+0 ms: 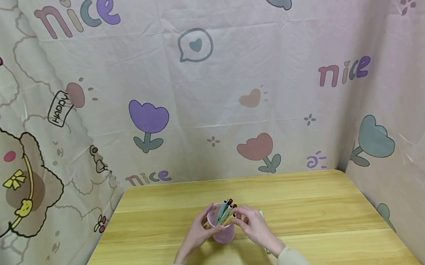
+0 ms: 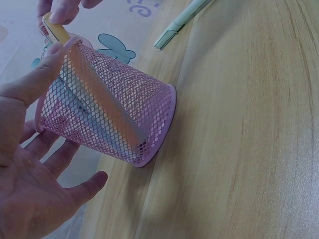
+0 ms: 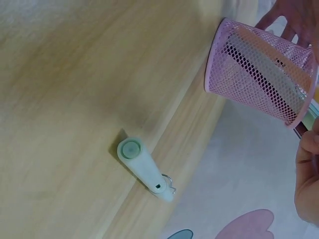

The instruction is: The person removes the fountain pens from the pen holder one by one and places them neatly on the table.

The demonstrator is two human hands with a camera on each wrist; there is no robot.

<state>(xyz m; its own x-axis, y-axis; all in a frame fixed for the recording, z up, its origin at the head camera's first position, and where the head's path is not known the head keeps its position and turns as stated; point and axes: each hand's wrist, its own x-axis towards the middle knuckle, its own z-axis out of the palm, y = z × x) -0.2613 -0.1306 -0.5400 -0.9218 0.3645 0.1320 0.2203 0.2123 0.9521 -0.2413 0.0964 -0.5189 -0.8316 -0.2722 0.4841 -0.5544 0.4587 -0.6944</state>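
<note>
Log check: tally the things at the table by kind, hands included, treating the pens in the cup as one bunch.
Hands: 2 (left hand, right hand)
Pink mesh cup: 1
Bunch of pens in the cup: 1; they overlap too much to count singly
Loose pale green stick-like item: 1
Total: 5

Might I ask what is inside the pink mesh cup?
Several pens lean inside the pink mesh cup, including a yellow pen and a light blue pen. They overlap, and the right hand partly covers them, so I cannot count them.
</note>
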